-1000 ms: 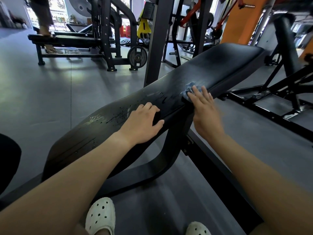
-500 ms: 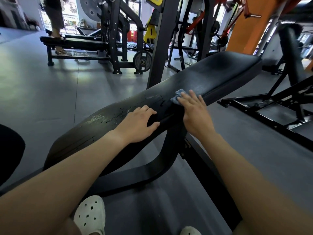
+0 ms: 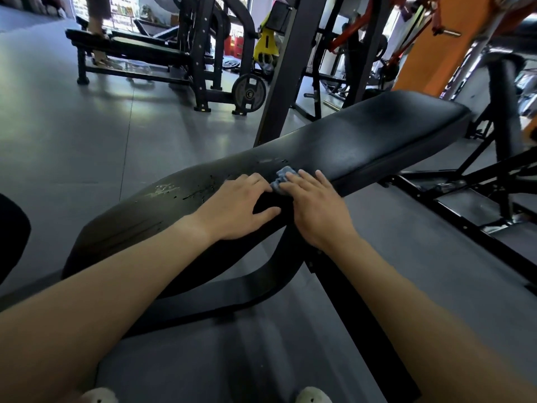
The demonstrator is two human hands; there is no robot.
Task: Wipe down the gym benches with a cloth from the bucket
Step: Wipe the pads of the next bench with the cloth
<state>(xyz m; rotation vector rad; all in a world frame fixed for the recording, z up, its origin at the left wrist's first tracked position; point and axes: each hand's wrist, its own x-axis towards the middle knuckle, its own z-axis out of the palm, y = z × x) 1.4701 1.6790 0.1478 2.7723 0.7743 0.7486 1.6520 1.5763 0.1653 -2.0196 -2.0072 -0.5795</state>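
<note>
Right hand (image 3: 316, 210) covers most of the cloth (image 3: 283, 174) (corner showing).

On the bench (image 3: 363, 141), the cloth (image 3: 283, 175) lies under the fingers (image 3: 303, 178) of the right hand (image 3: 316, 212), just right of the fingertips (image 3: 259, 184) of the left hand (image 3: 236, 212), with a weight plate (image 3: 249, 93) and a second bench (image 3: 139, 50) well beyond them.

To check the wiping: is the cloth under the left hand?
No, the right hand presses the cloth on the bench, and the left hand rests bare beside it.
</note>
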